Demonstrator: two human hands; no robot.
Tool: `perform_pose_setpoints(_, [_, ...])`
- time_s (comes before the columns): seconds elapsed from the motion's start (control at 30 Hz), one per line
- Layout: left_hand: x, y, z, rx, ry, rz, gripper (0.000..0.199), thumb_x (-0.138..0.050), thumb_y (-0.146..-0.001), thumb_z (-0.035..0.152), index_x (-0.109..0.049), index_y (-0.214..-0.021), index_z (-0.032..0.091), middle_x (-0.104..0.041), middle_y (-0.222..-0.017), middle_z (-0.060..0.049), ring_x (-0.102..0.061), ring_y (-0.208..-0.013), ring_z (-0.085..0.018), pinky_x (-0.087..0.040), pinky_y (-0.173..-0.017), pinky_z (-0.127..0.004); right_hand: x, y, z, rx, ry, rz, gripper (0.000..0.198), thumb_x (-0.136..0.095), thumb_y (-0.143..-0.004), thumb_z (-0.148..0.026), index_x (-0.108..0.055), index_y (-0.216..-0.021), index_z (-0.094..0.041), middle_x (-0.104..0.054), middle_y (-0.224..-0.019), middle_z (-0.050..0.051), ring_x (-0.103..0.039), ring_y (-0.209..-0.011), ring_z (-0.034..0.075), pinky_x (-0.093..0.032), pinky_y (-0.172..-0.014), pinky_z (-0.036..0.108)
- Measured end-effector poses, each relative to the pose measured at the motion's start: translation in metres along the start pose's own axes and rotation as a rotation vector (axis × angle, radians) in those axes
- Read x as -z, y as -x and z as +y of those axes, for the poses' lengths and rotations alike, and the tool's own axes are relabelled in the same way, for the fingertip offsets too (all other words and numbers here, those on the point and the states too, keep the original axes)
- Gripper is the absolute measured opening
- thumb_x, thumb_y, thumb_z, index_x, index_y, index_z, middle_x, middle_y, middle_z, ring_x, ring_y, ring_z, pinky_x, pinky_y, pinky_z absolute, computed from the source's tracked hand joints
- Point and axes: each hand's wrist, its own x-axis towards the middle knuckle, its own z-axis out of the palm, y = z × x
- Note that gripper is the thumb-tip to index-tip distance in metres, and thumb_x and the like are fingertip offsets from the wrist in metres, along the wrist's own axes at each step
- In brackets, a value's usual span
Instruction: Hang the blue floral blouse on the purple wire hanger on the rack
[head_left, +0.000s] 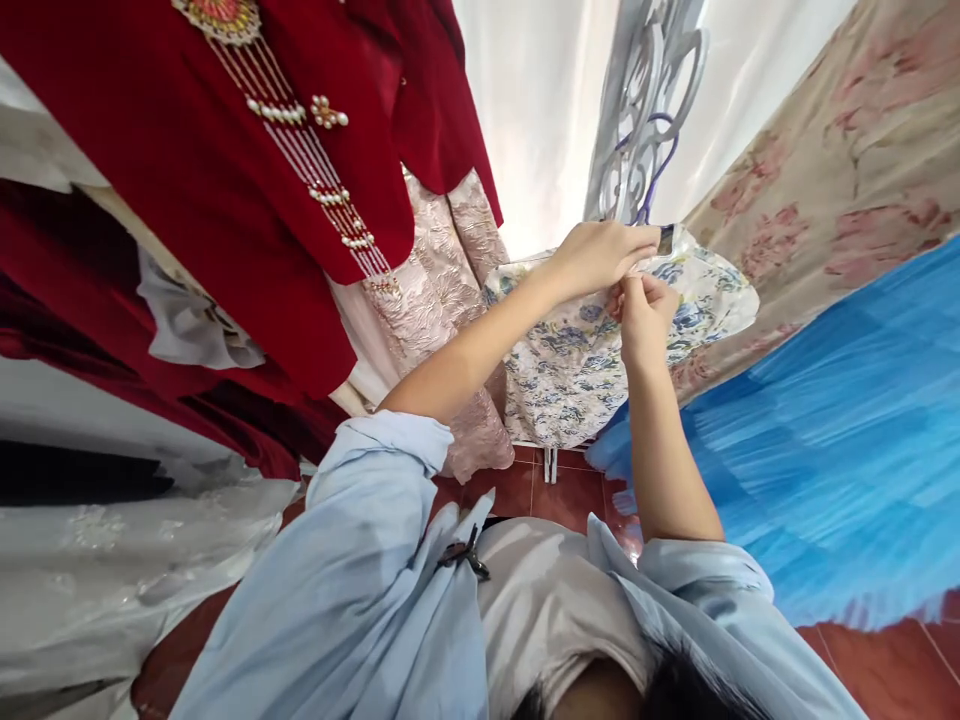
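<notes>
A white garment with blue flowers (570, 370) hangs in front of me. At its top, a purple hanger (660, 165) is hooked on a grey scrollwork metal stand (637, 120). My left hand (604, 255) is closed on the upper edge of the garment, near a dark patch (666, 240) at the neckline. Just below it, my right hand (646, 310) is also closed, its thumb and fingers pinched at the same upper part. The two hands nearly touch. What lies between the fingertips is too small to make out.
A red jacket (300, 220) with strings of beads hangs at the left, over a pink brocade garment (427, 300). White lace fabric (112, 560) lies lower left. At the right are floral beige fabric (847, 170) and blue tulle (825, 430). Red tiles (517, 490) cover the floor.
</notes>
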Motion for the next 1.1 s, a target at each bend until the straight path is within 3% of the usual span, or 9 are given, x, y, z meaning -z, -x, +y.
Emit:
perform_pose_setpoints(0.13, [0.018, -0.016, -0.009, -0.025, 0.035, 0.000, 0.034, -0.037, -0.105, 0.040, -0.066, -0.096, 0.025, -0.069, -0.087, -0.006, -0.060, -0.085, -0.026, -0.039, -0.076, -0.038, 0.003, 0.010, 0.019, -0.041, 0.040, -0.040, 0.036, -0.055, -0.089, -0.032, -0.050, -0.055, -0.022, -0.044, -0.049, -0.004, -0.039, -0.045, 0.011, -0.031, -0.047, 0.026])
perform_pose_setpoints(0.27, [0.028, -0.020, -0.014, 0.047, 0.077, 0.084, 0.032, -0.039, -0.103, 0.041, -0.067, -0.099, 0.026, -0.071, -0.095, -0.008, -0.064, -0.098, -0.030, -0.041, -0.081, -0.039, 0.014, 0.064, 0.061, -0.210, 0.196, -0.144, 0.036, -0.051, -0.086, -0.028, -0.049, -0.051, -0.021, -0.045, -0.046, -0.003, -0.041, -0.048, 0.013, -0.031, -0.050, 0.027])
perform_pose_setpoints(0.4, [0.017, -0.006, -0.012, 0.104, 0.130, 0.092, 0.026, -0.047, -0.099, 0.041, -0.068, -0.096, 0.026, -0.071, -0.095, -0.008, -0.065, -0.100, -0.029, -0.043, -0.083, -0.038, 0.032, 0.134, 0.104, -0.420, 0.283, -0.195, 0.036, -0.051, -0.084, -0.034, -0.047, -0.050, -0.022, -0.046, -0.045, -0.001, -0.042, -0.049, 0.014, -0.032, -0.052, 0.028])
perform_pose_setpoints(0.53, [0.013, 0.018, -0.024, 0.213, 0.207, 0.223, 0.020, -0.062, -0.086, 0.043, -0.069, -0.095, 0.026, -0.071, -0.096, -0.007, -0.061, -0.104, -0.029, -0.045, -0.083, -0.040, 0.053, 0.162, 0.121, -0.488, 0.207, -0.263, 0.032, -0.052, -0.086, -0.048, -0.056, -0.067, -0.022, -0.055, -0.051, -0.001, -0.047, -0.049, 0.016, -0.038, -0.052, 0.029])
perform_pose_setpoints(0.7, [0.024, 0.063, -0.084, 0.498, 0.326, 0.411, 0.024, -0.048, -0.084, 0.048, -0.070, -0.089, 0.041, -0.063, -0.060, 0.000, -0.052, -0.105, -0.027, -0.046, -0.078, -0.043, 0.071, 0.146, 0.106, -0.548, 0.004, -0.262, 0.034, -0.060, -0.083, -0.055, -0.062, -0.090, -0.022, -0.062, -0.060, 0.000, -0.046, -0.049, 0.016, -0.038, -0.050, 0.030])
perform_pose_setpoints(0.8, [0.018, 0.094, -0.124, 0.656, 0.524, 0.544, 0.017, -0.056, -0.072, 0.042, -0.066, -0.086, 0.038, -0.063, -0.061, 0.003, -0.057, -0.094, -0.025, -0.047, -0.078, -0.043, 0.069, 0.132, 0.085, -0.517, -0.090, -0.359, 0.034, -0.063, -0.083, -0.050, -0.066, -0.101, -0.022, -0.064, -0.062, 0.001, -0.046, -0.050, 0.016, -0.038, -0.050, 0.030])
perform_pose_setpoints(0.97, [-0.029, 0.114, -0.146, 0.897, 0.924, 0.654, 0.014, -0.059, -0.073, 0.041, -0.060, -0.078, 0.028, -0.067, -0.068, 0.004, -0.062, -0.085, -0.018, -0.051, -0.085, -0.037, 0.039, 0.092, 0.047, -0.502, -0.346, -0.411, 0.046, -0.069, -0.080, -0.048, -0.063, -0.120, -0.026, -0.075, -0.090, 0.004, -0.062, -0.065, 0.018, -0.051, -0.059, 0.032])
perform_pose_setpoints(1.03, [-0.053, 0.113, -0.143, 0.932, 1.013, 0.674, 0.024, -0.061, -0.076, 0.048, -0.062, -0.079, 0.024, -0.068, -0.070, 0.000, -0.064, -0.088, -0.019, -0.051, -0.086, -0.036, 0.024, 0.070, 0.039, -0.521, -0.491, -0.365, 0.043, -0.071, -0.081, -0.050, -0.062, -0.117, -0.028, -0.075, -0.104, 0.005, -0.067, -0.075, 0.019, -0.057, -0.066, 0.032])
perform_pose_setpoints(1.1, [-0.075, 0.117, -0.138, 0.917, 1.081, 0.688, 0.032, -0.061, -0.077, 0.052, -0.064, -0.080, 0.020, -0.067, -0.071, -0.003, -0.065, -0.087, -0.021, -0.051, -0.083, -0.034, 0.012, 0.051, 0.036, -0.534, -0.619, -0.286, 0.037, -0.070, -0.083, -0.053, -0.063, -0.107, -0.027, -0.075, -0.101, 0.004, -0.070, -0.077, 0.017, -0.059, -0.069, 0.030])
